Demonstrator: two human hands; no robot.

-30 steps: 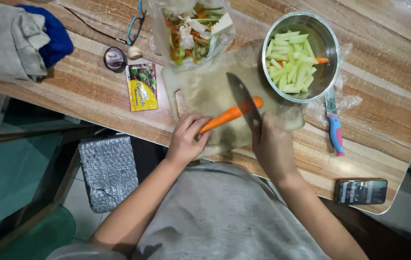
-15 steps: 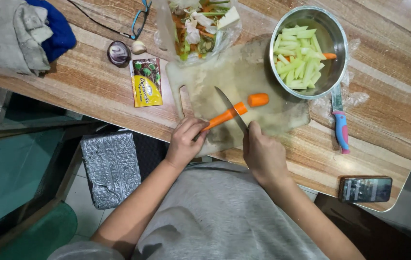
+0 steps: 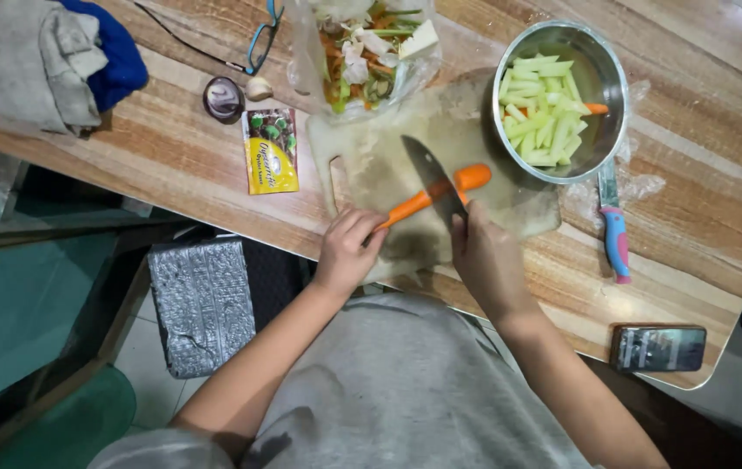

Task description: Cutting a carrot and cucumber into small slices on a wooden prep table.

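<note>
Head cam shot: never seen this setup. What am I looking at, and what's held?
No machine here: a person wears one camera on the head, looking down at their own two bare hands over a wooden table. The left hand steadies an orange carrot on a pale cutting board. The right hand grips a dark-bladed kitchen knife laid across the carrot. Nearby: a round steel bowl of pale green vegetable sticks, a pink-and-blue-handled peeler, a yellow sachet, a dark smartphone.
</note>
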